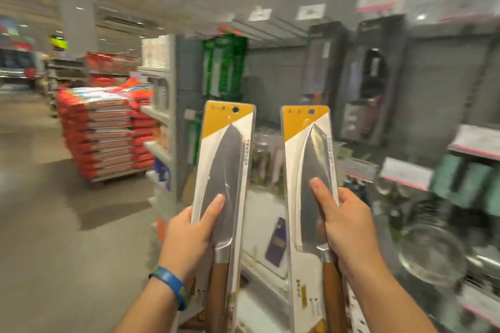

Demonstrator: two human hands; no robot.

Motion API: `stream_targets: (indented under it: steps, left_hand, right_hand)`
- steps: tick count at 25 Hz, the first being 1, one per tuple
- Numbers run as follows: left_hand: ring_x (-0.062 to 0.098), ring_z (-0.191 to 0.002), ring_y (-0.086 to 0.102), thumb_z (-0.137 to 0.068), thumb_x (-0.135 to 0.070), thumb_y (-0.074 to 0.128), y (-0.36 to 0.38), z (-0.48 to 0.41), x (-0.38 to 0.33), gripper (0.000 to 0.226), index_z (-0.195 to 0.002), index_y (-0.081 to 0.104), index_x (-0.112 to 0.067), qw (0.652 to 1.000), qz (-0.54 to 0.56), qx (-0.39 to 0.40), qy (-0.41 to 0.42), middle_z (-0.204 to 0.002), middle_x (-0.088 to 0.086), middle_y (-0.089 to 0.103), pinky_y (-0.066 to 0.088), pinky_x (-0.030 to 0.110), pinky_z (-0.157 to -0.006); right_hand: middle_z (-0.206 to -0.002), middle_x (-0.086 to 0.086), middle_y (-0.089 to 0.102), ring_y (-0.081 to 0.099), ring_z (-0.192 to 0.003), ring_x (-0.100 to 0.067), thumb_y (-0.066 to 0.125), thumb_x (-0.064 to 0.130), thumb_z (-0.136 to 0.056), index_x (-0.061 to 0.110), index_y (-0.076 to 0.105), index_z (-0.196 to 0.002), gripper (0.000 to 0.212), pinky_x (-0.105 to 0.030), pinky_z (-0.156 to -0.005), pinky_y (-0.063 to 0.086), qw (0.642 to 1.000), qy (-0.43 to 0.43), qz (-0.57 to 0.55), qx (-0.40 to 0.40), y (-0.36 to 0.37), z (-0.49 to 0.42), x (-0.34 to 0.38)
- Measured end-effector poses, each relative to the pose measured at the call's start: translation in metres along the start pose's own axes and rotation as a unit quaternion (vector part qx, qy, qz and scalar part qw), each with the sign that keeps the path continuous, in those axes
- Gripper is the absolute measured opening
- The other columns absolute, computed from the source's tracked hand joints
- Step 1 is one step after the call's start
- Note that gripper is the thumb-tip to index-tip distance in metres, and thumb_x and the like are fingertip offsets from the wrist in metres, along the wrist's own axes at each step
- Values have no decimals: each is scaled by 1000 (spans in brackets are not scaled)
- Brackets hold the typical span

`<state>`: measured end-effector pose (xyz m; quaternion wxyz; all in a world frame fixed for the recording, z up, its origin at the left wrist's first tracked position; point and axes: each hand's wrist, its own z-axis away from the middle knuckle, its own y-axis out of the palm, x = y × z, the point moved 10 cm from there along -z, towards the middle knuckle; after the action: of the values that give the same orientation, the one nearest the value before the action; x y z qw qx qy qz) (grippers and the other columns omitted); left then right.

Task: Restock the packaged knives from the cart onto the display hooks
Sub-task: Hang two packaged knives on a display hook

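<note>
1. The left hand (189, 240) is gripping the left packaged knife (224, 159) upright. Its thumb is lying across the front over the blade and its fingers are curling behind the pack's left edge.
2. The right hand (349, 230) is gripping the right packaged knife (308, 159) the same way, thumb in front and fingers behind the right edge.
3. Both packs are hanging in the air side by side, apart, yellow tops up, in front of the blurred display wall (373, 84). Neither is sitting on a hook.
4. The step in hand looks like the carry to the display, with hanging not yet done. The cart is not showing clearly.
5. Next, each pack's hang hole (235, 109) near its top edge needs lining up with a free hook's tip and sliding on. This is probably easiest one pack at a time. The hooks are too blurred to pick out.
</note>
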<state>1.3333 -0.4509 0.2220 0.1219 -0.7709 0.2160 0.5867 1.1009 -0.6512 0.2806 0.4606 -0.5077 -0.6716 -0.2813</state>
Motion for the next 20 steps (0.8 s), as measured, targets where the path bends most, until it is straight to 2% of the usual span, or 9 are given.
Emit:
stream_targets:
  steps: [3, 6, 9, 10, 13, 17, 18, 20]
  left_hand:
    - [12, -69, 65, -64, -76, 71, 113, 10, 3, 66, -82, 74, -12, 997, 2, 74, -1, -79, 8, 75, 54, 45, -72]
    - [17, -65, 62, -63, -80, 61, 204, 21, 2, 83, -85, 69, 0, 989, -11, 144, 4, -77, 14, 72, 51, 38, -66]
    - [14, -69, 68, -75, -76, 61, 265, 30, 0, 70, -85, 73, -9, 981, -17, 193, 20, -81, 9, 74, 52, 26, -61]
    - [12, -72, 70, -76, -74, 60, 279, 30, 3, 63, -86, 74, -13, 979, -9, 203, 19, -80, 5, 75, 53, 23, -62]
    - [12, -84, 73, -78, -71, 64, 320, 18, 12, 53, -91, 76, -22, 970, 29, 242, 2, -88, -5, 77, 56, 33, -71]
    - [5, -75, 71, -75, -70, 62, 367, -24, 5, 40, -85, 75, -34, 960, 37, 277, 30, -84, -6, 76, 53, 29, -66]
    - [5, -78, 71, -77, -69, 62, 377, -40, 0, 37, -84, 75, -35, 958, 39, 282, 43, -84, -9, 76, 55, 32, -69]
    - [11, -84, 72, -78, -71, 63, 392, -79, -15, 47, -85, 76, -26, 955, 45, 287, 65, -85, -7, 76, 58, 43, -80]
  right_hand:
    - [-58, 8, 68, 62, -49, -6, 64, 72, -77, 21, 65, -73, 50, -22, -49, 44, 996, 23, 36, -78, -109, -19, -26]
    - [-70, 12, 73, 68, -59, -6, 61, 78, -76, 24, 69, -81, 55, -34, -56, 52, 984, 43, 86, -152, -197, -27, -44]
    - [-72, 7, 73, 69, -62, -10, 59, 79, -77, 22, 68, -84, 58, -41, -57, 57, 971, 65, 109, -203, -254, -29, -62]
    - [-72, 6, 73, 69, -61, -11, 60, 77, -79, 22, 68, -83, 57, -43, -60, 59, 968, 70, 113, -215, -266, -29, -68]
    - [-72, 11, 73, 70, -60, -8, 61, 76, -79, 25, 68, -84, 52, -41, -60, 60, 959, 77, 129, -241, -282, -35, -77]
    - [-74, 3, 73, 71, -64, -14, 61, 77, -78, 24, 68, -84, 53, -42, -62, 59, 949, 73, 164, -260, -275, -67, -66]
    - [-74, 2, 73, 70, -66, -17, 61, 75, -81, 23, 67, -82, 53, -42, -62, 57, 945, 62, 181, -267, -269, -78, -59]
    - [-72, 5, 70, 68, -67, -15, 60, 72, -86, 23, 66, -80, 50, -38, -58, 52, 930, 32, 222, -290, -253, -105, -36]
